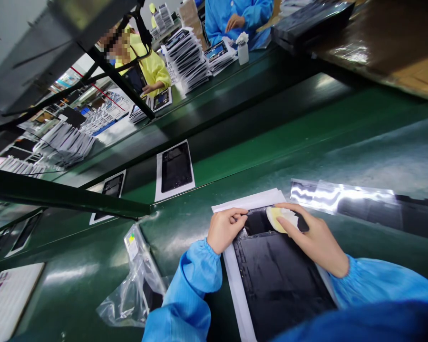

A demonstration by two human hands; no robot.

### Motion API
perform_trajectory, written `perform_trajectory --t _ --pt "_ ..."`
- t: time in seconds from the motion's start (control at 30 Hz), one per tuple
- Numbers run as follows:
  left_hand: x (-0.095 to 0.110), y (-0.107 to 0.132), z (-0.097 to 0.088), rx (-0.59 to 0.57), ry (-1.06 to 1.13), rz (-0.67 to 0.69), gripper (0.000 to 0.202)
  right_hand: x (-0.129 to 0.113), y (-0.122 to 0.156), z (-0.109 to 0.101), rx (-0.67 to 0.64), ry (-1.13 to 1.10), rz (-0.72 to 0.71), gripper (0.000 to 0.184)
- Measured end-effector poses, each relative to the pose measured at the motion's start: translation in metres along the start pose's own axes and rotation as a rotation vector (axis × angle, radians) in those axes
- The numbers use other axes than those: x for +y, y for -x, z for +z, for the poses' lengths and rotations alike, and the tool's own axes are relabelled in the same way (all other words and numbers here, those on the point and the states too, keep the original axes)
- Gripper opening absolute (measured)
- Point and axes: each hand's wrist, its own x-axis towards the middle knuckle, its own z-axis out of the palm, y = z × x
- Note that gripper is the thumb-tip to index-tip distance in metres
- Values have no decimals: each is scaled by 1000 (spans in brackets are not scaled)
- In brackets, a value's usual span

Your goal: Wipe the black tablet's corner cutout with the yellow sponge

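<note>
In front of me a black tablet casing lies tilted in view on white foam sheeting. My left hand is closed at its upper left corner, thumb and forefinger pinched at the edge. My right hand grips a folded white and yellowish wiping cloth between thumb and fingers. The cloth rests against the casing's top strip, close to the right corner. Part of the casing's lower right is hidden by my sleeve.
Clear plastic strips lie to the right, a plastic bag to the left. Beyond runs a green conveyor carrying tablets on white sheets. A dark metal bar crosses at left. Co-workers in blue and yellow sit opposite.
</note>
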Motion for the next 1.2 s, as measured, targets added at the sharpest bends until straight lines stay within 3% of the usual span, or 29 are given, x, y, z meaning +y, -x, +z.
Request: perform_trajectory --t 1.2 --pt "-1 -1 0 -19 -44 -8 23 1 0 0 33 43 -96 42"
